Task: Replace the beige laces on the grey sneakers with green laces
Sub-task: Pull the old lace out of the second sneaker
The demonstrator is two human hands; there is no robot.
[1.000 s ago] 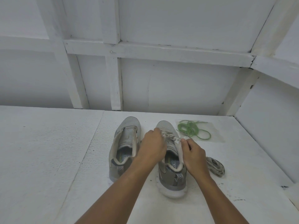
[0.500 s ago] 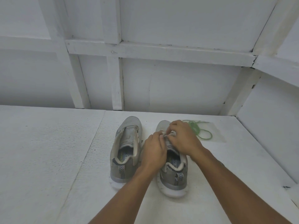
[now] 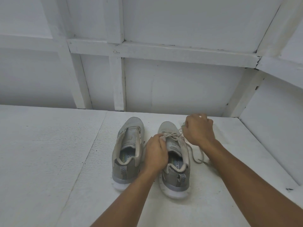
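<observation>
The beige lace (image 3: 170, 134) is being gripped and pulled from the right shoe (image 3: 176, 163) on the desk (image 3: 49, 161) by the right hand (image 3: 199, 130). The shoe is being gripped by the left hand (image 3: 155, 154). More pulling is probably needed next.

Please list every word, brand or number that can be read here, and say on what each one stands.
"RY FO": on the insole of the right sneaker; the rest is hidden.
"FO": on the insole of the left sneaker; the rest is hidden.
No other text can be read.
</observation>
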